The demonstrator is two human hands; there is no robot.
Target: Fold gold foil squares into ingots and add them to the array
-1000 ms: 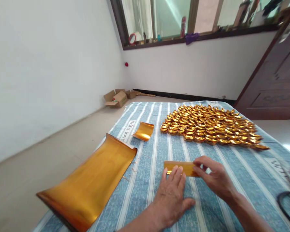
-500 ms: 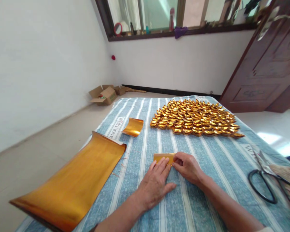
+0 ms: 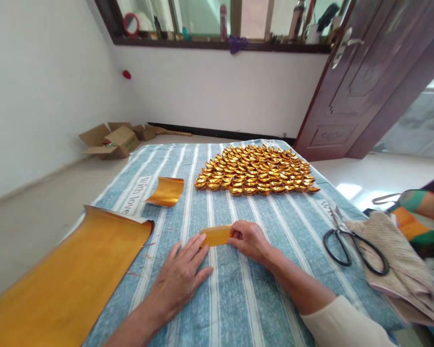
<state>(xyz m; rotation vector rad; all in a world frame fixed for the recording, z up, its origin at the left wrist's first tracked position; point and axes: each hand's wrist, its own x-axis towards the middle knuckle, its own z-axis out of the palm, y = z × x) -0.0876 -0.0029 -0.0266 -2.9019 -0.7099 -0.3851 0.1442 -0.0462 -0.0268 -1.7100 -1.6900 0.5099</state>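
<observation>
A small folded strip of gold paper [image 3: 215, 235] lies on the blue striped cloth [image 3: 267, 289]. My right hand [image 3: 250, 239] pinches its right end. My left hand [image 3: 180, 277] lies flat on the cloth, fingers apart, its fingertips touching the strip's left end. Beyond the strip, many folded gold paper ingots [image 3: 255, 170] are packed in rows. A large gold sheet [image 3: 61, 279] lies at the left, and a small curled gold piece [image 3: 165, 191] sits behind it.
Black scissors [image 3: 350, 245] lie on the cloth at the right, partly on a beige woven bag [image 3: 394, 260]. Open cardboard boxes [image 3: 110, 140] sit on the floor by the left wall. A dark wooden door [image 3: 369, 77] stands open at the right.
The view has swung right, bringing scissors and bag into sight. My right hand slid left along the strip, which now looks shorter. My left hand stays flat beside it.
</observation>
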